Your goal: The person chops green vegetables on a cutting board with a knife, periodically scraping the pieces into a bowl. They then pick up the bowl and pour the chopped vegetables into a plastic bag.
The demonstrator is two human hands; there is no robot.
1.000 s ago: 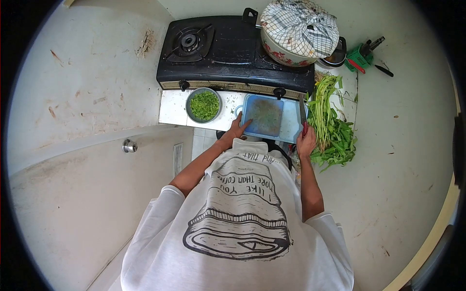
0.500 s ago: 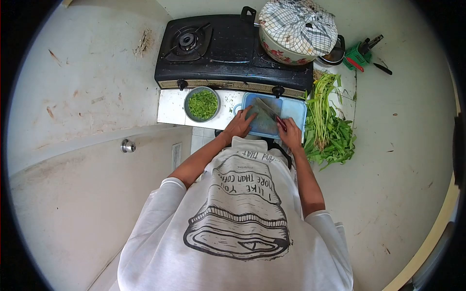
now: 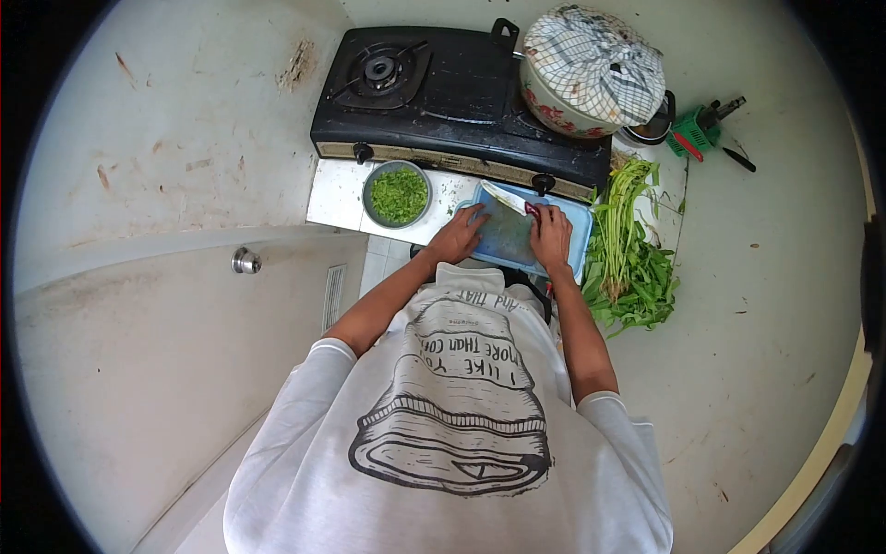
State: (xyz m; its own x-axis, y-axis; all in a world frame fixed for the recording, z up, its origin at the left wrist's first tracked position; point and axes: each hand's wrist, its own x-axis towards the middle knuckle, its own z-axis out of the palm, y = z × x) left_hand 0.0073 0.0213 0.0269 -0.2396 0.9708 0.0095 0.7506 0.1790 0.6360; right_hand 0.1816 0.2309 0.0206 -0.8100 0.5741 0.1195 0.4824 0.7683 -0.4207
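Note:
My right hand (image 3: 551, 236) is closed around the red handle of a kitchen knife (image 3: 503, 197), whose blade points up and left over the far part of a blue chopping board (image 3: 506, 238). At the board's left edge lies my left hand (image 3: 457, 236), fingers stretched out and apart, fingertips touching the board and holding nothing. The middle of the board shows only damp-looking smears. Left of it, a grey bowl (image 3: 367, 201) holds chopped green leaves (image 3: 400, 195). Right of the board lies a bunch of leafy greens (image 3: 623, 249) with long stems.
Behind the board stands a black two-burner gas stove (image 3: 461, 78). A floral pot (image 3: 563, 118) covered with a checked cloth (image 3: 595, 65) sits on its right side. A green basket (image 3: 694, 129) with utensils is farther right. White tiles (image 3: 334, 198) form the counter.
My right hand has swung the knife blade up and away toward the far edge of the board. My left hand stays at the board's left side. The whole view has shifted slightly.

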